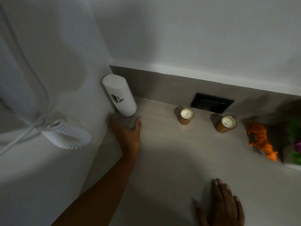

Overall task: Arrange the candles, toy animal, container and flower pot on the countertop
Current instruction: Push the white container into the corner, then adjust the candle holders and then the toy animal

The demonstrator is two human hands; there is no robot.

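So the left hand (126, 132) had its grip wrapped round the bottom of the white container (119, 95), which stood tucked in the corner right against the wall (53, 62). The right hand (223, 204) was just lying flat on the grey worktop (162, 152), fingers spread, holding nothing. Further along, two candles in amber glass, one (186, 115) left of the other (227, 123), sat near the black outlet (211, 102). The orange toy tiger (260, 139) was past them, just beside the blurry flower pot (294, 144) at the edge. A white coiled cord (68, 136) hung on the left.
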